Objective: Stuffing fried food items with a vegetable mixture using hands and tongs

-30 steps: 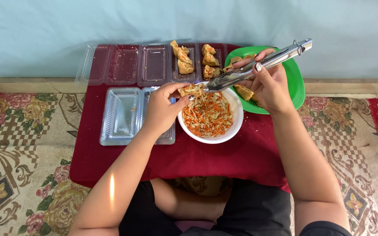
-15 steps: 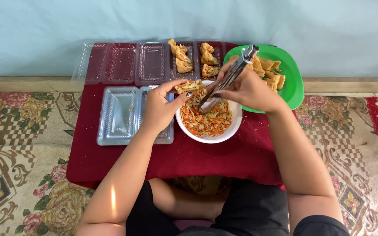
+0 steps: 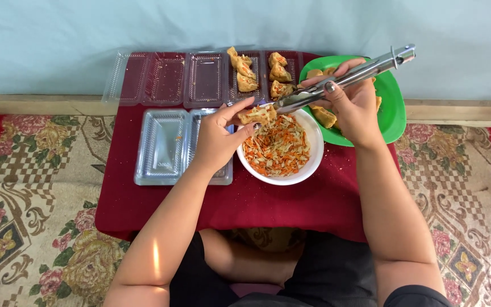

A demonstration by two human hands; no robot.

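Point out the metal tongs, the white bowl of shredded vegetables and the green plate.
metal tongs [image 3: 348,77], head view, on the middle of the arms above the right hand.
white bowl [image 3: 312,164], head view, on the bare right rim.
green plate [image 3: 392,108], head view, on the bare right part.

We're seeing the left hand [image 3: 218,141] gripping a fried pastry piece [image 3: 258,115] over the white bowl of shredded salad [image 3: 280,148]. Right hand [image 3: 354,108] is clamping metal tongs [image 3: 345,78], tips touching the pastry. Green plate [image 3: 392,108] is sitting right of the bowl, clear trays [image 3: 163,145] lying left, more pastries in the far tray row [image 3: 203,79], all on the red cloth [image 3: 291,207].
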